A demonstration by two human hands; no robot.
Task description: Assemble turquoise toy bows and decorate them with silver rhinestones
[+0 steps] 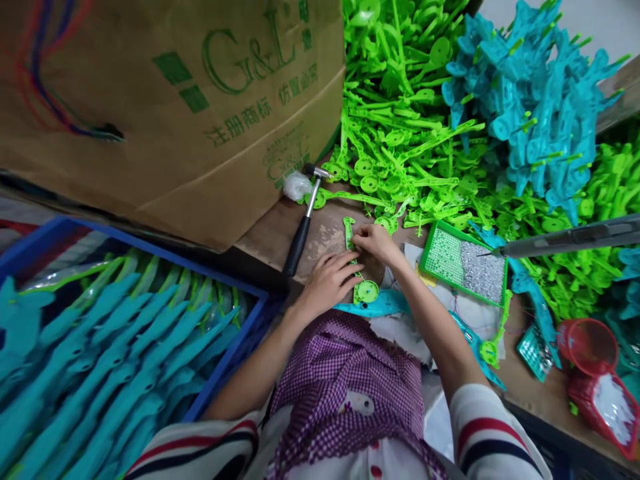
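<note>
A green plastic part (361,283), a thin arm with a round disc at its near end, lies on the wooden bench in front of me. My left hand (327,280) rests flat on it with fingers stretched across its arm. My right hand (374,240) pinches at the upper stretch of the same part, fingers pressed together. A teal plastic piece (373,305) lies just under the disc.
A hammer (304,223) lies left of my hands beside a big cardboard box (200,113). Heaps of green parts (405,120) and teal parts (530,93) fill the back. A green tray of small beads (465,263), red baskets (590,347) and a blue crate (235,347) of teal pieces surround me.
</note>
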